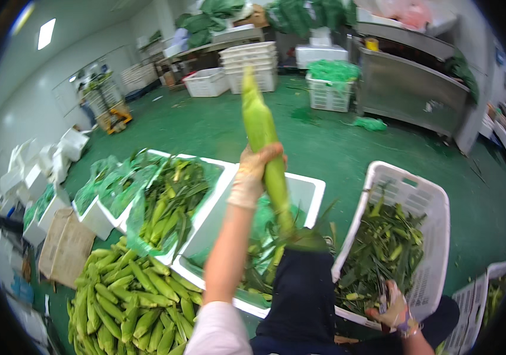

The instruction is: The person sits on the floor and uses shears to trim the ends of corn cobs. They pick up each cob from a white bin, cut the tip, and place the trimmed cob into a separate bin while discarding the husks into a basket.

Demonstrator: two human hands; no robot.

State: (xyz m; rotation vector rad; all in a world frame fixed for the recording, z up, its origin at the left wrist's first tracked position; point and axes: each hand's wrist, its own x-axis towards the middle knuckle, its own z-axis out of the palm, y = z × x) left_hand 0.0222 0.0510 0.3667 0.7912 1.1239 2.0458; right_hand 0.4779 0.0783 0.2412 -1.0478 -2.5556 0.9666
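In my left hand [262,166] is an ear of corn in its green husk [257,120], gripped around its lower middle and pointing away from me. Its stalk end hangs over the inner side of my dark-trousered knee. My right hand [395,310] is closed on a metal hand tool [383,295], which looks like pruning shears but is partly hidden. That hand is over the near edge of a white plastic crate [440,248] filled with cut leaves and husk trimmings [390,235]. A white foam box [317,188], lined with green mesh, stands beneath my left arm.
A large heap of husked ears [124,301] lies on the floor at left. Beyond it stand a foam box of corn [224,166], a cardboard box [64,248] and more foam boxes [35,177]. Another crate [461,306] is at right. A steel table [408,84] stands farther back.
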